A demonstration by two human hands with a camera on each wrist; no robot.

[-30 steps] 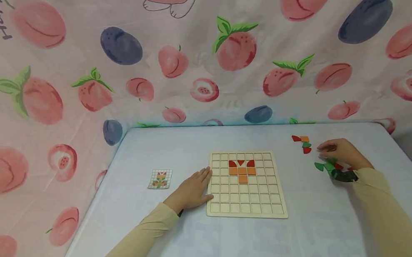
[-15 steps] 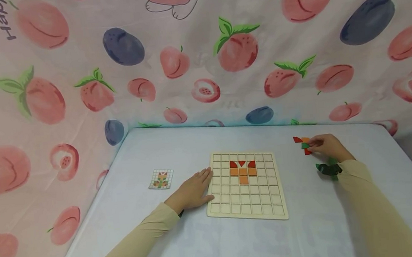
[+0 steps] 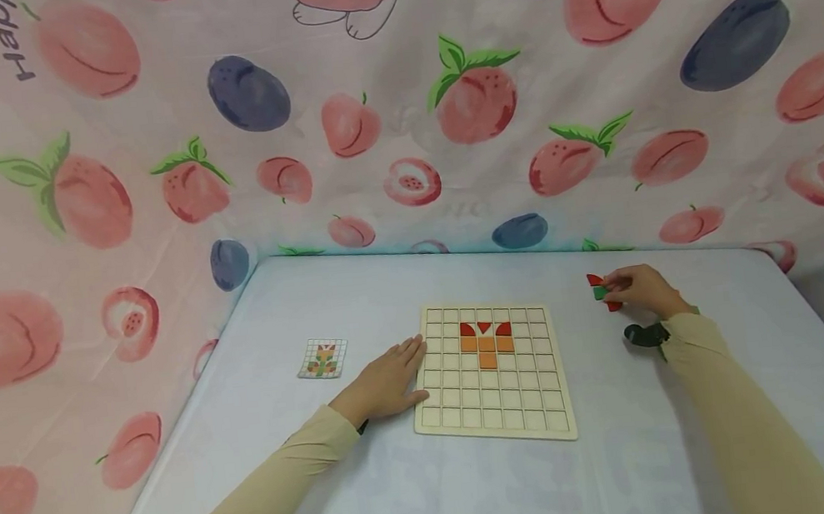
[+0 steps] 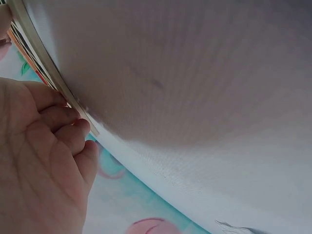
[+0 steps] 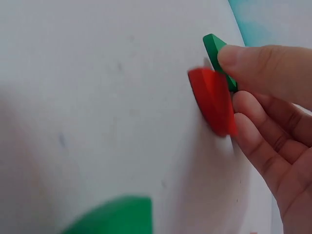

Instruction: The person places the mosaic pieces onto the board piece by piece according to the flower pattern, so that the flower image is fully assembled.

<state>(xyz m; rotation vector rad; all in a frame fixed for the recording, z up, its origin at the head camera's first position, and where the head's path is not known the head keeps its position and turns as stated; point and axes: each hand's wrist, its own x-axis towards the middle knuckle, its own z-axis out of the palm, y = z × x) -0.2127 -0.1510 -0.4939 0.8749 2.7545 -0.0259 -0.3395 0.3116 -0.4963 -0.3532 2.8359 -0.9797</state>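
My left hand (image 3: 383, 381) rests with its fingers along the left edge of a wooden grid board (image 3: 465, 406). Several red pieces and orange squares (image 3: 487, 360) lie in the board's upper middle cells. To the right of the board, my right hand (image 3: 645, 289) pinches a small green tile (image 5: 211, 46) between thumb and fingers. A red tile (image 5: 209, 100) with a curved edge is close beside the fingertips, and another red tile (image 3: 594, 280) lies just beyond. The orange square seen there earlier is mostly hidden by the hand.
A small card (image 3: 322, 358) with a gridded flower picture lies left of the board. Another green tile (image 5: 122, 217) shows near the right wrist, largely hidden under the sleeve in the head view. A fruit-print cloth (image 3: 398, 124) hangs behind the white table (image 3: 483, 501).
My right hand has moved left and away from me, from above the nearer tile pile to the farther tiles. It has taken hold of the green tile, which has shifted slightly left. The left hand stays.
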